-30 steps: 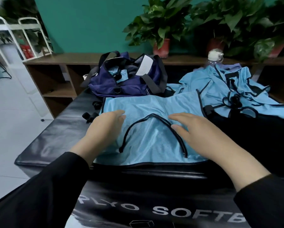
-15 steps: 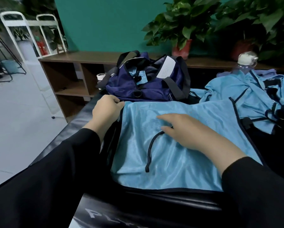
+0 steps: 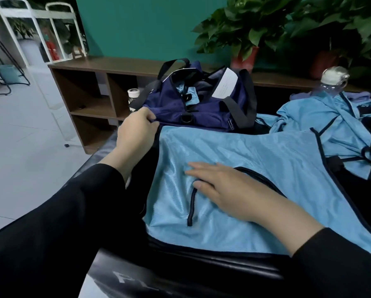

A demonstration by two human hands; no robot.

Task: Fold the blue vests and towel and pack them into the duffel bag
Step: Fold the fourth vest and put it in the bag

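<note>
A light blue vest (image 3: 255, 164) with black trim lies spread flat on the black padded table (image 3: 201, 274). My left hand (image 3: 135, 134) pinches the vest's far left corner. My right hand (image 3: 225, 190) rests flat on the vest's middle, fingers straight, next to the black neckline trim. Behind the vest stands the navy duffel bag (image 3: 193, 104), unzipped, with blue cloth showing inside. At the right lies a heap of more blue vests (image 3: 330, 125), with a purple cloth (image 3: 356, 96) behind it.
A clear water bottle with a white cap (image 3: 333, 80) stands behind the heap. A small white-capped jar (image 3: 132, 95) sits left of the bag. A brown low shelf (image 3: 89, 91) with potted plants (image 3: 242, 39) runs along the teal wall. White tiled floor lies left.
My left hand has moved from the vest's middle to its far left corner and taken hold of it. My right hand slid left onto the vest's centre. The view swung left.
</note>
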